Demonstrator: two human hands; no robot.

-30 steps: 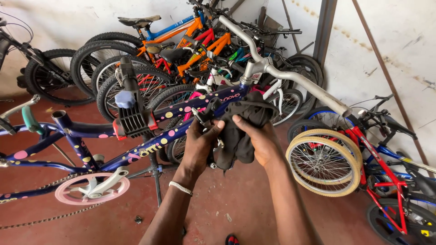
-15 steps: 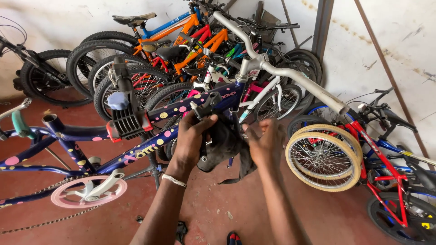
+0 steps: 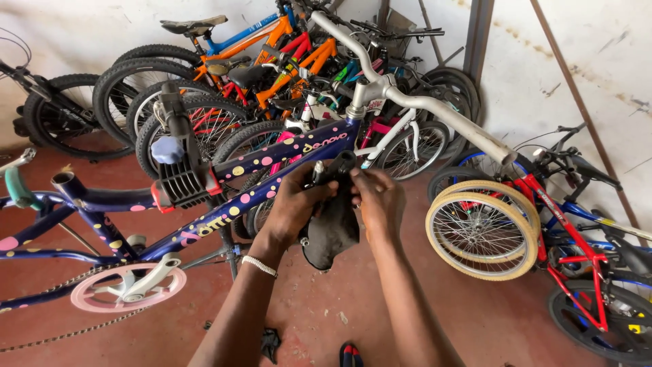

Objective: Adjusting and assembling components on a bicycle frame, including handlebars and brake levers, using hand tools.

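Observation:
Both of my hands hold a black bicycle saddle [image 3: 333,234] in front of a purple, dotted bike frame [image 3: 272,160]. The saddle hangs lengthwise, with a short black stub [image 3: 341,163] sticking up at its top. My left hand [image 3: 293,204] grips its left side from behind. Fingers of my right hand [image 3: 377,200] pinch its upper right edge near the stub. The frame is clamped in a repair stand's red and black jaw [image 3: 183,185], and its silver handlebar [image 3: 424,109] reaches to the right above my hands.
A pink chainring [image 3: 129,289] with a hanging chain is at lower left. A small cream-tyred wheel [image 3: 482,231] and a red bike [image 3: 570,238] stand at right. Several bikes lean against the back wall [image 3: 238,61]. A dark rag [image 3: 270,343] lies on the red floor.
The saddle has been turned from lying across my hands to hanging lengthwise. My hands have drawn together near its top.

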